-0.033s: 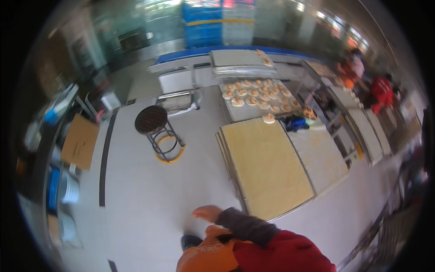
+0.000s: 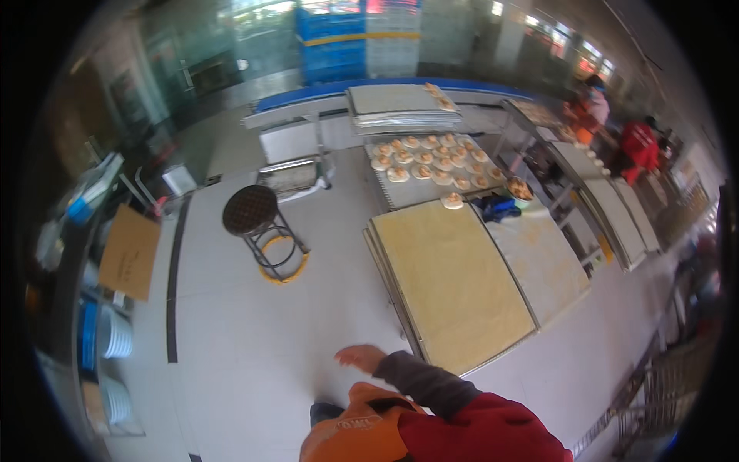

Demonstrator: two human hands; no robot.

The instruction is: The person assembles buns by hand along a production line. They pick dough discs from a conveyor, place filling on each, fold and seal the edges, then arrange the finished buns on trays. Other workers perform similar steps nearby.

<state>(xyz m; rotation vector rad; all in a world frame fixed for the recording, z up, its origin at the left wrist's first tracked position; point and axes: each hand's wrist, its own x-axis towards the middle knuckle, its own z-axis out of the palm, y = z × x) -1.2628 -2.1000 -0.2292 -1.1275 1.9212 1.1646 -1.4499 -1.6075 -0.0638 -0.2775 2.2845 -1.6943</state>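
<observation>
Lower centre of frame: right hand (image 2: 362, 358) free, near yellow-topped surface (image 2: 450, 285)

At the lower centre of the frame, the right hand projects leftward from a grey sleeve (image 2: 427, 383). Its fingers are extended, with nothing visible in its grasp. The left hand is outside the view; its state cannot be told. An orange apron (image 2: 358, 433) occupies the bottom edge.

Right of centre, the yellow-topped surface lies flat, near the right hand but not touching it. A white sheet (image 2: 543, 258) adjoins its right side. A single round (image 2: 453, 202) of topped dough rests at its upper edge. Just right of that are a dark blue bundle (image 2: 496, 208) and a bowl (image 2: 524, 202) of orange-brown pieces. Above, a tray (image 2: 410, 196) carries rows of dough rounds (image 2: 443, 164); a tray stack (image 2: 389, 98) stands at upper centre.

Left of centre, a stool (image 2: 250, 209) stands on the floor, a yellow ring (image 2: 285, 278) around its base. Toward the left edge are a cardboard panel (image 2: 131, 250) and white buckets (image 2: 117, 336). At upper right, a person in red (image 2: 640, 145) is beside long tables (image 2: 616, 212).
</observation>
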